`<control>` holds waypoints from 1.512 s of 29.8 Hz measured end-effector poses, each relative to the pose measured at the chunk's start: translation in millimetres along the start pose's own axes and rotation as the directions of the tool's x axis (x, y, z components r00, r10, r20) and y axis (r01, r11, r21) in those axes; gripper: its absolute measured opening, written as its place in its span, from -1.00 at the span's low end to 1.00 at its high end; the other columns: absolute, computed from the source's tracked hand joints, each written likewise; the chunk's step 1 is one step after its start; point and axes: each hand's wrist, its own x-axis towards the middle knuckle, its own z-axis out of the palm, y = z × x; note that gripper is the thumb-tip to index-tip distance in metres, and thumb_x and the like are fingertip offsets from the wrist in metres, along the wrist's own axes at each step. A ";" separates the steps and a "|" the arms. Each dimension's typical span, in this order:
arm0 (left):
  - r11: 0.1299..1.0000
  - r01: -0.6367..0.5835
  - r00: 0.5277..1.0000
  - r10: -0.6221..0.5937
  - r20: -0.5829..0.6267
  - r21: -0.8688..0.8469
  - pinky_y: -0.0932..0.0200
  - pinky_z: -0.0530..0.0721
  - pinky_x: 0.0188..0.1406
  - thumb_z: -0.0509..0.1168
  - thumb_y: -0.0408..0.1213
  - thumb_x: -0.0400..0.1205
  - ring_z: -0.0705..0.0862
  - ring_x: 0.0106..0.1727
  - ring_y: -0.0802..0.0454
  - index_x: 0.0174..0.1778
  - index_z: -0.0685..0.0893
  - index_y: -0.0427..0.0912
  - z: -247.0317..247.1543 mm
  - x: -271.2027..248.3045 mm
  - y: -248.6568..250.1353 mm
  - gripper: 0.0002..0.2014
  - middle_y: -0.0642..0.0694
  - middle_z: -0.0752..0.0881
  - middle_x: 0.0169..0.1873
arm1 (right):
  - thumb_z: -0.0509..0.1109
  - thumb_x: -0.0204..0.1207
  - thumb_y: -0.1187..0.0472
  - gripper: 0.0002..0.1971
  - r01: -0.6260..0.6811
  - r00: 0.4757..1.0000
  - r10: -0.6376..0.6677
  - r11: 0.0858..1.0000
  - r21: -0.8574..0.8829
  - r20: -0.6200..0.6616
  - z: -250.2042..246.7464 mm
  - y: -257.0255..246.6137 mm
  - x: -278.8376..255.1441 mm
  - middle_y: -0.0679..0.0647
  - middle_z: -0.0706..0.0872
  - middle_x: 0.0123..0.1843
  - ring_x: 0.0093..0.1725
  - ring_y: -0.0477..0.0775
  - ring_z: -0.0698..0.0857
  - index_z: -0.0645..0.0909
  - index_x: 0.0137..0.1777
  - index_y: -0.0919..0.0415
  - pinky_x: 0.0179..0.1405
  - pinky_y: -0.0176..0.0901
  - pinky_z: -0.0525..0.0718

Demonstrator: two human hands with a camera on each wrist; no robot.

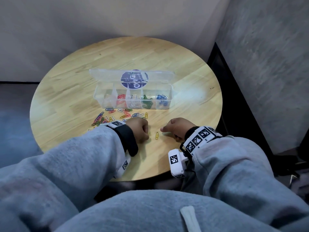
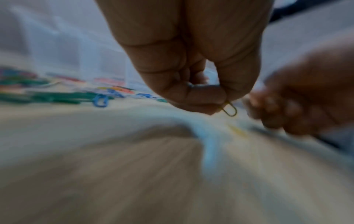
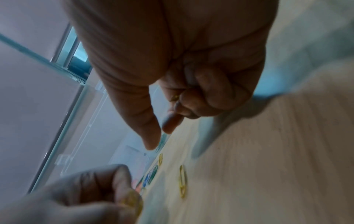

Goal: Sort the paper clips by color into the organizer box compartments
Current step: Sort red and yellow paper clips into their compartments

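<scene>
Gathering yellows, we are working low over the counter [image 1: 167,61] with both hands just in front of the loose pile of paper clips [image 1: 117,115]. Our left hand [image 1: 138,129] is curling round a yellow clip [image 2: 229,109], its loop poking out between thumb and finger in the left wrist view. Our right hand [image 1: 177,128] is keeping something small and yellowish [image 3: 175,97] tucked under its curled fingers, while thumb and forefinger are standing slightly apart, probably freed for the next pick. One yellow paper clip [image 1: 157,135] is lying between the hands. The organizer box [image 1: 133,104] is sitting open beyond the pile, already holding red, white, green and blue; its leftmost compartment [image 1: 105,99] looks free, likely for yellow.
</scene>
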 end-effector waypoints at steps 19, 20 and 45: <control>0.003 0.238 0.964 -0.121 0.236 -0.971 0.46 0.40 -0.71 -0.10 -0.47 0.55 0.44 -0.66 0.15 -0.18 0.59 -0.27 -50.2 -27.5 -52.6 -0.67 -0.07 0.44 -0.48 | 0.46 0.41 -0.14 -0.59 -0.028 0.999 -0.009 0.767 -0.642 -0.053 24.7 -24.6 0.4 0.16 0.65 -0.19 -0.07 0.16 0.66 0.58 -0.20 0.26 -0.14 -0.18 0.51; -0.009 0.248 0.959 -0.140 0.247 -0.969 0.46 0.40 -0.71 -0.08 -0.42 0.57 0.44 -0.65 0.15 -0.20 0.58 -0.26 -50.6 -27.4 -54.2 -0.71 -0.07 0.43 -0.47 | 0.47 0.39 -0.15 -0.56 -0.033 0.998 -0.009 0.758 -0.651 -0.061 26.9 -23.9 1.2 0.17 0.67 -0.17 -0.05 0.16 0.68 0.60 -0.16 0.29 -0.14 -0.17 0.52; 0.953 0.269 0.943 -0.290 -0.162 -0.136 0.20 0.40 -0.36 0.20 -0.29 0.60 0.56 -0.12 -0.08 -0.11 0.62 -0.14 -62.4 -27.6 -69.4 -0.90 -0.14 0.67 -0.10 | 0.12 0.61 0.52 -0.77 0.017 0.985 -0.124 0.772 0.635 0.123 12.9 -34.9 15.4 0.18 0.55 -0.40 -0.63 -0.07 0.57 0.50 -0.20 0.29 -0.64 -0.37 0.57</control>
